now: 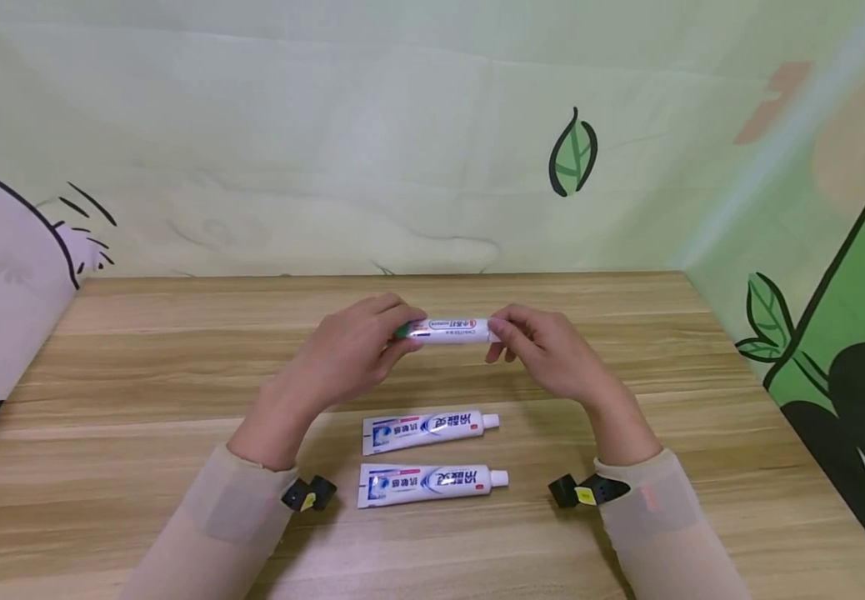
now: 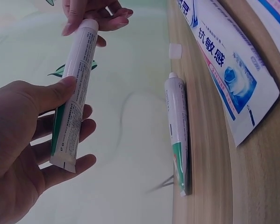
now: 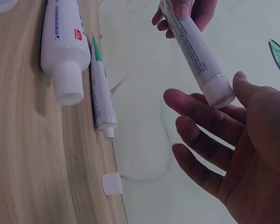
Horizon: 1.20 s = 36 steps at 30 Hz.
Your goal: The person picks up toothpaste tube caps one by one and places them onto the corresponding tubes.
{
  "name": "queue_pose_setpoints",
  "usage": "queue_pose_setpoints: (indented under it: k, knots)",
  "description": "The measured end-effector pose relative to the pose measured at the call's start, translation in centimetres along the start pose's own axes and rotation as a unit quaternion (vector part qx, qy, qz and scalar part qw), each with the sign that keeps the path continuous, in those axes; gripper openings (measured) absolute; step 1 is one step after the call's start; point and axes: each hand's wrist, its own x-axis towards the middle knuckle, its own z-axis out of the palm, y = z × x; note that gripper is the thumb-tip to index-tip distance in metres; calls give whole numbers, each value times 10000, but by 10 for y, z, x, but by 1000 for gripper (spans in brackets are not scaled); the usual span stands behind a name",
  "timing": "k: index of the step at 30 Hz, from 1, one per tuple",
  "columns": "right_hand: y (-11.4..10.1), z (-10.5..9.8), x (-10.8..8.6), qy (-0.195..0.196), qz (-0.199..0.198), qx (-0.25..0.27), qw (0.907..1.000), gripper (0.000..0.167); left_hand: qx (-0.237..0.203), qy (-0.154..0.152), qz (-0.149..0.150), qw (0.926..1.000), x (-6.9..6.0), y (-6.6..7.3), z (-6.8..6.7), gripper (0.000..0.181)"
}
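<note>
We're in what looks like a small staged recording corner: straight beyond the fingers (image 1: 402, 315) rises a creased, pale green cartoon backdrop (image 1: 290, 150), a printed leaf (image 1: 572, 158) above and to their right, bold black-and-green artwork (image 1: 845, 383) well off to their right. Under them, a wood-grain table (image 1: 140, 358) runs up to it. And behind the fingers, small black cameras (image 1: 320, 492) on both sleeves (image 1: 241, 504)! Which building, I can't tell.

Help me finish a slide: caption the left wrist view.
Left hand holds a toothpaste tube, the right hand at its white cap.
</note>
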Motion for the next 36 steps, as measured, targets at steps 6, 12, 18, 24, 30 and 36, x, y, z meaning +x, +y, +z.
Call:
queue_pose_setpoints:
  k: [6,12,18,24,30,36]
  knots:
    - [-1,-2,0,101,93,-87,9999,32,-34,14,4,10000,0,-3,-1,33]
    - [-1,-5,0,383,-134,-378,9985,54,-19,19,0,10000,1,-4,-2,33]
    - [-2,-5,0,566,-366,-323,9972,47,-24,33,4,10000,0,-4,-2,32]
    - [-3,-3,0,632,-366,-328,9968,35,-68,22,32,10000,0,-3,-2,32]
    - [-4,-3,0,577,-239,-406,9972,30,-54,44,50,10000,0,-3,-1,32]
    - [-3,-2,1,478,-278,-429,9975,27,-32,44,51,10000,0,-3,-1,32]
